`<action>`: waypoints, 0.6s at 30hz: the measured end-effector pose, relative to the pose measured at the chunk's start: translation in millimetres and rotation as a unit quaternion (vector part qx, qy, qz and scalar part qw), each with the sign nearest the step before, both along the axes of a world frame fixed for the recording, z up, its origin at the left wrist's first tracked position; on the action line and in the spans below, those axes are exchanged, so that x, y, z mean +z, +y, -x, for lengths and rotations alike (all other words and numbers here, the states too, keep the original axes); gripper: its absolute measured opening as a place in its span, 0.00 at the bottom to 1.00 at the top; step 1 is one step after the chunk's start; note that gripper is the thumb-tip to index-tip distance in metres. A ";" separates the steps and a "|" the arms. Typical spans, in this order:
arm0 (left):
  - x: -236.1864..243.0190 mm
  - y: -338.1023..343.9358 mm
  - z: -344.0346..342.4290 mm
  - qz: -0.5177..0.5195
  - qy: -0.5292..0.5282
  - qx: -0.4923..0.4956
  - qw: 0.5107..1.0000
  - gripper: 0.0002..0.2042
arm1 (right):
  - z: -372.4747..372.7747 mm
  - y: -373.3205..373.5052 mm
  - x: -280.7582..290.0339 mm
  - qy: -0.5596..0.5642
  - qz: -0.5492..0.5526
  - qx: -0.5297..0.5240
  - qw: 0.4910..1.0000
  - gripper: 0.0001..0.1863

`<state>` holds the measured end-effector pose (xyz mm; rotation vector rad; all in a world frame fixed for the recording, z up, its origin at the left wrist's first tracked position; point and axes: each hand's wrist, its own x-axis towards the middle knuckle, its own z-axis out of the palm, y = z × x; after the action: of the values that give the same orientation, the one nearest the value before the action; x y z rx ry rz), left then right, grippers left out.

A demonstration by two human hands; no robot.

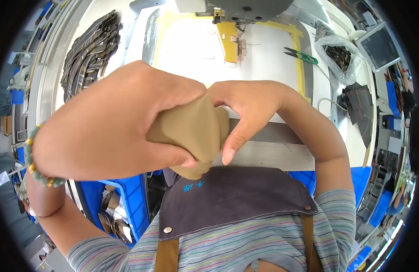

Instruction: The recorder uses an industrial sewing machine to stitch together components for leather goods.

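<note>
In front of my chest a tan piece of material (pixel 184 131), folded or bunched, is gripped by my left hand (pixel 114 120), thumb across its front and fingers along its top. My right hand (pixel 250 109) holds it from the other side, with its thumb pointing down beside it and its fingertips hidden behind it. A bead bracelet (pixel 35 163) circles my left wrist. Just beyond my hands lies the white sewing table (pixel 182 50) with yellow tape along its edges.
Sewing machine head (pixel 245 9) and yellow guide plate (pixel 227 43) at top. Striped dark pieces (pixel 89 54) left; green snips (pixel 309 59), plastic bag (pixel 336 63), dark pieces (pixel 359 113) and screen (pixel 377 45) right. Blue crates (pixel 137 199) below the table. A person (pixel 397 204) at far right.
</note>
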<state>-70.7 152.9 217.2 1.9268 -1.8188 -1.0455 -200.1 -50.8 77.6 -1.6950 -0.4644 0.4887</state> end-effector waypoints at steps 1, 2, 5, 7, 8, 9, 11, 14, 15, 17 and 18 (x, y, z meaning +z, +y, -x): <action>-1.7 0.1 -5.1 0.059 -0.024 -0.028 0.998 0.20 | -0.2 -6.5 -2.0 0.009 -0.036 0.016 0.999 0.39; 0.3 -0.4 -12.0 0.062 -0.023 -0.038 0.997 0.20 | 0.4 -13.2 -3.2 0.018 -0.073 0.031 0.997 0.35; 19.7 12.9 -27.4 -0.005 0.049 0.058 0.997 0.23 | 12.4 -41.9 20.2 0.020 -0.013 -0.018 1.000 0.29; -8.7 13.4 -47.7 -0.010 0.123 0.091 0.988 0.22 | 28.4 -69.7 26.2 0.054 -0.006 -0.063 0.997 0.27; -23.2 14.3 -55.0 -0.019 0.189 0.138 0.972 0.20 | 35.2 -80.2 31.3 0.081 -0.002 -0.093 0.992 0.25; -35.9 13.7 -61.9 -0.029 0.196 0.145 0.969 0.22 | 39.5 -87.8 30.7 0.063 0.033 -0.116 0.991 0.25; -66.2 16.6 -74.7 -0.063 0.172 0.152 0.971 0.23 | 40.6 -95.7 26.8 0.009 0.107 -0.140 0.984 0.25; -119.8 7.0 -94.0 -0.150 0.040 0.132 0.979 0.22 | 50.3 -99.4 -15.1 -0.066 0.196 -0.161 0.965 0.24; -140.2 15.2 -102.6 -0.093 -0.081 0.087 0.989 0.22 | 53.4 -97.0 -35.6 -0.070 0.204 -0.175 0.961 0.24; -159.2 15.9 -98.5 0.022 -0.200 0.048 0.978 0.25 | 65.0 -87.0 -33.5 -0.122 0.315 -0.223 0.914 0.22; -147.7 14.5 -95.6 0.068 -0.207 0.058 0.974 0.27 | 74.9 -102.3 -21.6 -0.117 0.339 -0.248 0.900 0.22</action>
<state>24.9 167.4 69.5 2.2565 -1.8917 -0.4912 -275.0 -153.0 56.0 -2.4667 0.0030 0.0565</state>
